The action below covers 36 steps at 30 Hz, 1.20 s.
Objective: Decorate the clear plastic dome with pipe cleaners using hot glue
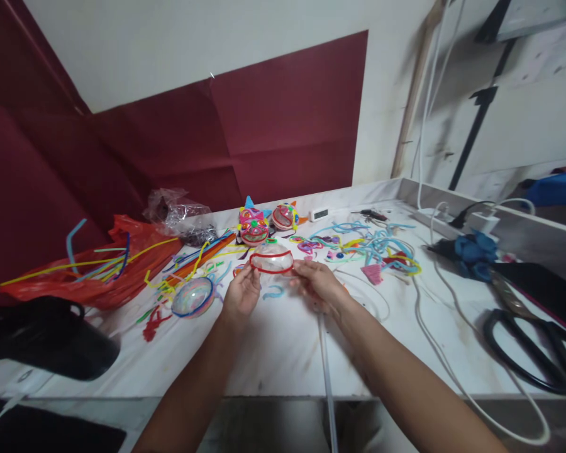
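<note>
A clear plastic dome [274, 249] with a red pipe-cleaner rim is held up over the middle of the white table. My left hand [242, 290] pinches its left edge, fingers closed. At the right edge, my right hand [317, 283] grips the red rim between thumb and fingers. Left of my hands lies another clear dome [193, 297] with a blue rim. Behind the held dome stand two colourful decorated balls, one pink and green [253, 225], the other with orange points [285, 217].
Pipe cleaners spill from a red plastic bag [122, 264] at left, near a black container [51, 336]. Blue pipe cleaners [377, 245] lie at right. Black-handled scissors [528, 358] and white cables [424, 327] are at the right. A small display [319, 215] stands behind.
</note>
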### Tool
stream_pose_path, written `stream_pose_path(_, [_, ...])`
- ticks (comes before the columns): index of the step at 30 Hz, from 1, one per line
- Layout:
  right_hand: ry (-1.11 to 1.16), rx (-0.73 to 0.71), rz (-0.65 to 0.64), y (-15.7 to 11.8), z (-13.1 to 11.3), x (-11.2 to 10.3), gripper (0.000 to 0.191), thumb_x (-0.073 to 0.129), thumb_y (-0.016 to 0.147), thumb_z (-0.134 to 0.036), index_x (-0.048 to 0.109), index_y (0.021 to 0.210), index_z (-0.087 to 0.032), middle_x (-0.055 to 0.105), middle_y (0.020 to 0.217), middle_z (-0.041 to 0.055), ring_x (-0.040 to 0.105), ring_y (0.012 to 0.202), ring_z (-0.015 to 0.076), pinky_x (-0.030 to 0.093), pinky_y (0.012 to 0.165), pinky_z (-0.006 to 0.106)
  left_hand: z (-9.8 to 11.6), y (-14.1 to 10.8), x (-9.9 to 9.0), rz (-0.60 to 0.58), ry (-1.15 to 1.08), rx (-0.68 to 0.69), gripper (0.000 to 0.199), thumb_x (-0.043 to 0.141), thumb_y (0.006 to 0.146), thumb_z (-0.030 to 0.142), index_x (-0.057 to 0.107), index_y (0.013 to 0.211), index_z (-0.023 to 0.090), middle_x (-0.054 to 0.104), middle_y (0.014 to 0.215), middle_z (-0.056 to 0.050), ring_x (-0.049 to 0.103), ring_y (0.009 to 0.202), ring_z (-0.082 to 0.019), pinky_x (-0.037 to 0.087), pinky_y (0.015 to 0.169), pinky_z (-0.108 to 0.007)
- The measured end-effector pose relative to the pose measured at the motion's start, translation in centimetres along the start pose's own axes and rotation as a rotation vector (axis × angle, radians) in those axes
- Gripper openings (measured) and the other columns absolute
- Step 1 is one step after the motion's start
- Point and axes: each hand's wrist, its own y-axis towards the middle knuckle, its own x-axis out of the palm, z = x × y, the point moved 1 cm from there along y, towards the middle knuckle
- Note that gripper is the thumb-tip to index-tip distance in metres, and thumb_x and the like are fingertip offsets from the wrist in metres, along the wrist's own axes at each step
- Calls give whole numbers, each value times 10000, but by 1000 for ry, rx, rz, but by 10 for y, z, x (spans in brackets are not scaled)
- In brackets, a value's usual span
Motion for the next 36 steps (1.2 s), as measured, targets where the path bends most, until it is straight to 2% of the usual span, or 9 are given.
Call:
stream_pose_path(4, [234, 93, -102, -2, 0, 2, 164, 839, 869, -31, 728, 846, -150, 748, 655, 12, 704, 516, 120, 480, 401, 145, 1, 3, -3, -32, -3, -39, 483, 441, 1054, -36, 706, 1431, 109, 829, 821, -44, 799, 640, -124, 648, 633, -140])
stream_pose_path(7, [309, 77, -114, -2, 1, 3, 207, 825, 877, 15, 713, 813, -147, 809, 738, 43, 679, 507, 93, 512, 421, 138, 0, 3, -3, -61, -6, -65, 498, 427, 1055, -37, 702, 1445, 103, 826, 804, -42, 793, 620, -121, 637, 613, -134])
stream_pose_path(13, [371, 24, -128, -3, 0, 5, 258, 842, 869, 33, 699, 774, -160, 794, 704, 18, 697, 547, 94, 576, 497, 145, -4, 1, -4, -128, -16, -91, 433, 424, 1081, -6, 741, 1335, 145, 831, 797, -29, 802, 626, -115, 629, 585, -131])
stream_pose_path(20, [369, -28, -176, 5, 4, -1, 244, 905, 834, -11, 718, 839, -166, 798, 735, 10, 711, 576, 96, 595, 539, 152, -15, 0, -9, -217, 53, -115, 330, 442, 1158, 152, 771, 1177, 147, 848, 818, -60, 827, 684, -151, 675, 638, -203])
stream_pose_path(23, [370, -38, -169, 9, 7, -3, 272, 915, 813, -7, 703, 831, -177, 807, 755, 17, 714, 579, 105, 599, 543, 163, -23, -4, -7, -207, 73, -122, 305, 462, 1163, 149, 766, 1184, 144, 857, 853, -64, 838, 724, -152, 672, 665, -203])
stream_pose_path(29, [371, -69, -204, 6, 8, 1, 298, 937, 796, -29, 695, 840, -196, 783, 717, -10, 729, 604, 129, 578, 514, 176, -27, -7, -4, -124, 64, -58, 327, 480, 1114, 7, 759, 1203, 151, 841, 842, -29, 823, 702, -110, 654, 681, -147])
stream_pose_path(36, [380, -16, -190, -5, 2, 8, 263, 911, 875, -115, 669, 849, -213, 819, 748, 16, 775, 637, 170, 585, 518, 213, -22, -2, -5, -127, 39, -61, 278, 536, 1116, 34, 758, 1225, 161, 837, 847, -21, 808, 651, -102, 644, 636, -122])
